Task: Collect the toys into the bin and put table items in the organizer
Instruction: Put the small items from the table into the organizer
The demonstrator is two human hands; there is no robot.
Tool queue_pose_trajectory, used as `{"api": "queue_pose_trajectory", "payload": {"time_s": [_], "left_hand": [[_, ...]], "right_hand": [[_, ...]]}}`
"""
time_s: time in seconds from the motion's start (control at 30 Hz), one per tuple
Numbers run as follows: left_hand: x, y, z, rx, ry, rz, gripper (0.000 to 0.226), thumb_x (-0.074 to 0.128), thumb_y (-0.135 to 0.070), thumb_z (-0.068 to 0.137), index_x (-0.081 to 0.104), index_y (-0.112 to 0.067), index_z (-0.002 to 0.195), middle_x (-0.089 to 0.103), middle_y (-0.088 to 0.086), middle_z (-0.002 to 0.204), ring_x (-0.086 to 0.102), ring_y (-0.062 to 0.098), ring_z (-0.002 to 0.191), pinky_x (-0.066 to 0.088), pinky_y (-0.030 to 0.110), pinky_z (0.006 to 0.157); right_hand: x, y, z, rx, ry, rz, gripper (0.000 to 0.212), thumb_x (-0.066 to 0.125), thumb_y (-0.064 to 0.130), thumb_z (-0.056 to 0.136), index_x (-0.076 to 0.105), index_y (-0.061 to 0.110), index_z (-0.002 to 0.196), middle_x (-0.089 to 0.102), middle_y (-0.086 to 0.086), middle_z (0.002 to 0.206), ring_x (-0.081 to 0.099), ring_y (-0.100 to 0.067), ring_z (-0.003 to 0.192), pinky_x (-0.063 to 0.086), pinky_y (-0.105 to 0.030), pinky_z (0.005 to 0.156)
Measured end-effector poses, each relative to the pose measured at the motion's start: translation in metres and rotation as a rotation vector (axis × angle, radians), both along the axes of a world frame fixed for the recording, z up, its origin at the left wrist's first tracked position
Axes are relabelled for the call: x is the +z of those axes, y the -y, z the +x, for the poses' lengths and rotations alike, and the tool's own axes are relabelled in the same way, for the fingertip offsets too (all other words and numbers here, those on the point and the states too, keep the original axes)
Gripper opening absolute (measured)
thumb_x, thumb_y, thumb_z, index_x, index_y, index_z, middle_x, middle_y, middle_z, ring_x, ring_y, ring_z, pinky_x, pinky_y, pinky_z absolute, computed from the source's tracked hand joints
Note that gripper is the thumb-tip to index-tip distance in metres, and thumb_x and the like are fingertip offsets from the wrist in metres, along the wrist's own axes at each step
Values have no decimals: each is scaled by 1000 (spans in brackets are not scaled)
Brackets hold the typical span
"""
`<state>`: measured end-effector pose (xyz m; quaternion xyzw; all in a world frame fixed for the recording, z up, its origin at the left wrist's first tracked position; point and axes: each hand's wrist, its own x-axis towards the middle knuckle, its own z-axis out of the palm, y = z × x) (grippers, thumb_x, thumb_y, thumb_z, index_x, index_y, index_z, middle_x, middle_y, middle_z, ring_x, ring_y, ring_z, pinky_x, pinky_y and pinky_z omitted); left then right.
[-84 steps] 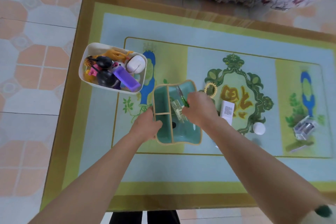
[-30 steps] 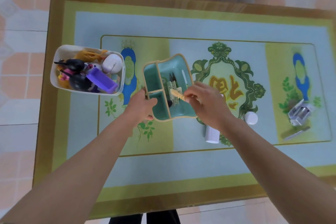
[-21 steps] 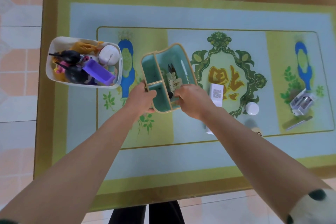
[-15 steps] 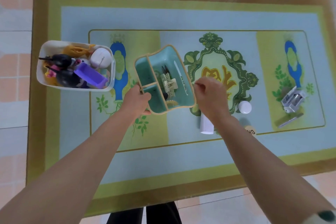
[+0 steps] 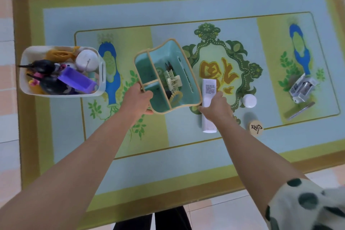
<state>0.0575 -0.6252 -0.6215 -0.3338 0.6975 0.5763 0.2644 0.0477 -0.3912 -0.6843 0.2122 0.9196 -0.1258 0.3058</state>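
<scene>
A teal organizer point(image 5: 194, 90) with a tan rim sits mid-table and holds a hair clip, a yellow coil tie, scissors and a pen. My left hand point(image 5: 137, 100) grips its near-left rim. My right hand point(image 5: 216, 107) curls round a long white box point(image 5: 209, 87) with a QR code, lying just right of the organizer. At the left edge, a white bin point(image 5: 101, 70) is full of toys. A white round cap point(image 5: 249, 100), a wooden disc point(image 5: 256, 127), a clear plastic item point(image 5: 302, 87) and a metal strip point(image 5: 300, 110) lie to the right.
The table point(image 5: 186, 164) has a patterned green, blue and yellow top; its near edge runs just in front of me. Tiled floor surrounds it, and a floral cloth hangs beyond the far edge.
My right hand dropped the yellow coil tie into the organizer, then moved right and took hold of the white box. My left hand kept its grip on the organizer.
</scene>
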Motion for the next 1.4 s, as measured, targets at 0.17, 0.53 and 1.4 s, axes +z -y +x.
{"api": "queue_pose_trajectory", "payload": {"time_s": [0.17, 0.53, 1.4], "left_hand": [[2, 1, 0, 21, 5, 34, 39, 47, -3, 97, 47, -12, 135, 59, 10, 128, 62, 31, 110, 58, 42, 76], [5, 4, 0, 28, 25, 108, 46, 50, -4, 97, 43, -18, 140, 56, 10, 135, 62, 32, 111, 57, 43, 82], [-13, 8, -1, -55, -21, 87, 44, 44, -6, 95, 39, -18, 137, 52, 7, 137, 60, 34, 115, 60, 46, 76]], "right_hand": [[14, -13, -10, -139, -71, -84, 67, 69, 39, 77, 36, 4, 124, 55, -14, 118, 56, -35, 105, 45, -38, 76], [146, 33, -57, -200, -526, -979, 40, 68, 15, 75, 49, 6, 109, 56, -6, 95, 65, -28, 88, 60, -39, 70], [74, 144, -90, 707, -416, -445, 61, 79, 13, 70, 50, 13, 124, 49, -3, 122, 38, -23, 113, 34, -38, 95]]}}
